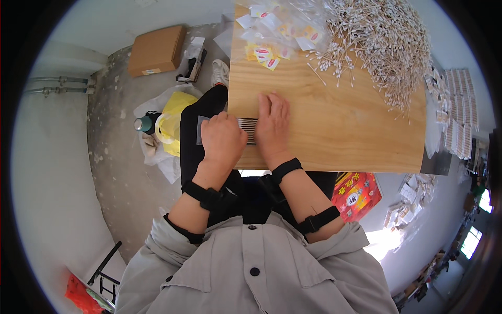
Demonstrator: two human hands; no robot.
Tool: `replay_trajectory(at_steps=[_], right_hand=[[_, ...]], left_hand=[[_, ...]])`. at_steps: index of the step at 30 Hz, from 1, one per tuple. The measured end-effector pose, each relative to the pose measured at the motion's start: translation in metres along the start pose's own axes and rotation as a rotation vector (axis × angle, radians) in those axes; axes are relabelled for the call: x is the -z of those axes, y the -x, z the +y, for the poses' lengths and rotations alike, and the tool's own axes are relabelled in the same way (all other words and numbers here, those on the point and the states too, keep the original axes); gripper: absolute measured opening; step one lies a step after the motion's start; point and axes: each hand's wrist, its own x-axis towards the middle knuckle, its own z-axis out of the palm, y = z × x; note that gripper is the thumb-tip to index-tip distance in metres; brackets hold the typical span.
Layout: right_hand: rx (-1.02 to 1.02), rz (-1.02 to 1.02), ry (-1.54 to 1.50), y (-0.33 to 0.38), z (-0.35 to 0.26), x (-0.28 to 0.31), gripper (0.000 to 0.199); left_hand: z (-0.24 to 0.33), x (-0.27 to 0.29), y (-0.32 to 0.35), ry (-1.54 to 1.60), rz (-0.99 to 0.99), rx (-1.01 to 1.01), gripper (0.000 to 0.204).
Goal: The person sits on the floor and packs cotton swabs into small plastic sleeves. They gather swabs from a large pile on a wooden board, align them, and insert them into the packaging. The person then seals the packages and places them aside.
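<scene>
My left hand [222,137] is closed on the left end of a small clear plastic bag [203,128] that holds a row of cotton swabs [247,129]. My right hand [272,128] lies flat with its palm pressing the bag's right part against the wooden board [345,125]. The bag sits at the board's near left edge. A big loose heap of cotton swabs [379,36] covers the board's far right. Several small filled packets with yellow and red labels [272,39] lie at the far left of the board.
A cardboard box [156,49] stands on the concrete floor at the left. Beside my knee lie a yellow plastic bag [172,123] and a green bottle [143,124]. A red printed bag [356,194] sits under the board. Stacks of packets [457,112] fill the right edge.
</scene>
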Motion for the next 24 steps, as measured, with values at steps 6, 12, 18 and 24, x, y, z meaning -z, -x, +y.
replay_trajectory(at_steps=[6,12,18,24], right_hand=[[0.010,-0.004,0.028,0.000,-0.004,-0.001,0.039],[0.078,0.052,0.025,-0.001,-0.005,0.001,0.038],[0.027,-0.011,0.043,0.000,-0.004,-0.003,0.040],[0.038,-0.008,0.016,0.000,-0.005,-0.005,0.039]], left_hand=[[0.001,0.003,0.000,-0.036,-0.028,0.011,0.013],[-0.006,-0.007,0.003,0.072,0.129,-0.056,0.011],[-0.006,-0.006,0.004,0.077,0.087,-0.049,0.010],[-0.007,-0.009,0.005,0.125,0.172,-0.062,0.013]])
